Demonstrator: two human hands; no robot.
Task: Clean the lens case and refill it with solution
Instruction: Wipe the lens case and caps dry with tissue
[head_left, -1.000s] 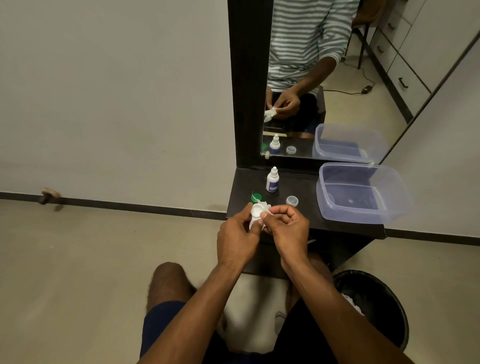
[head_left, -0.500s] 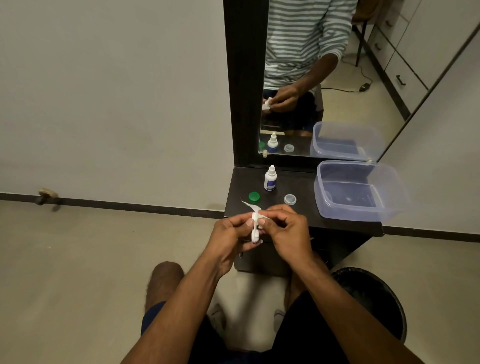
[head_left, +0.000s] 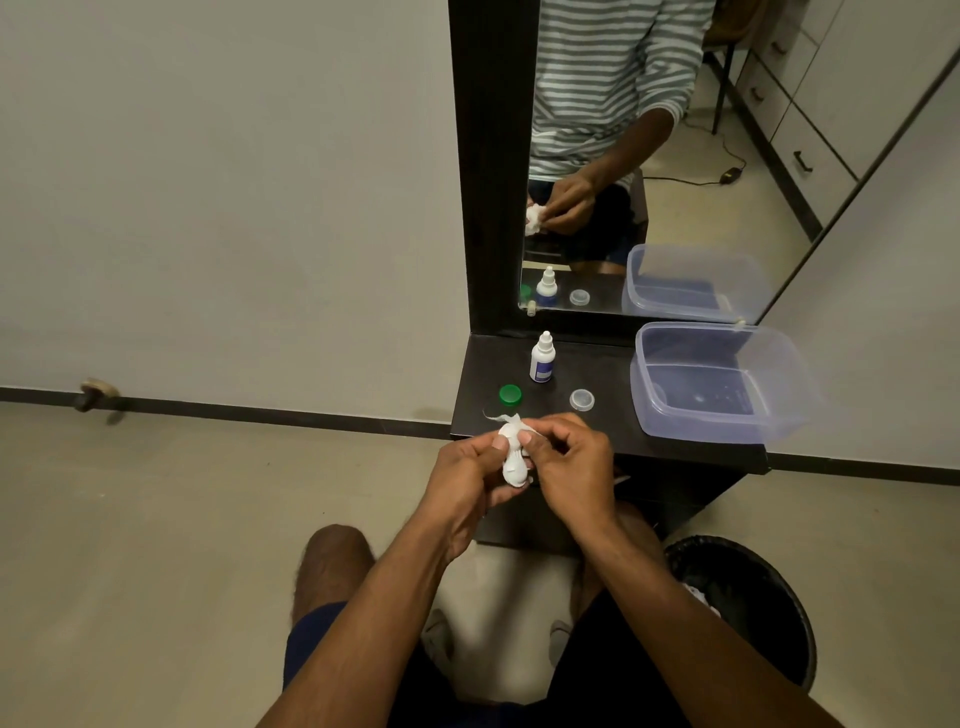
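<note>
Head view: the left hand (head_left: 470, 480) and right hand (head_left: 571, 467) both pinch a white tissue wad (head_left: 513, 457) held in the air just before the worktop (head_left: 613, 374) edge. The lens case is presumably wrapped inside, though I cannot tell. A slip would drop it to the floor or towards the bin (head_left: 753, 603) — nothing lies beneath. The solution bottle (head_left: 542, 358), green cap (head_left: 510, 395) and clear cap (head_left: 582, 400) stand near the hands; a careless reach could knock them off — lint left inside could spoil the refill.

Clear glossy plastic tub (head_left: 779, 415) on a dark matt wooden shelf (head_left: 613, 374); crumpled white tissue (head_left: 513, 457)
</note>
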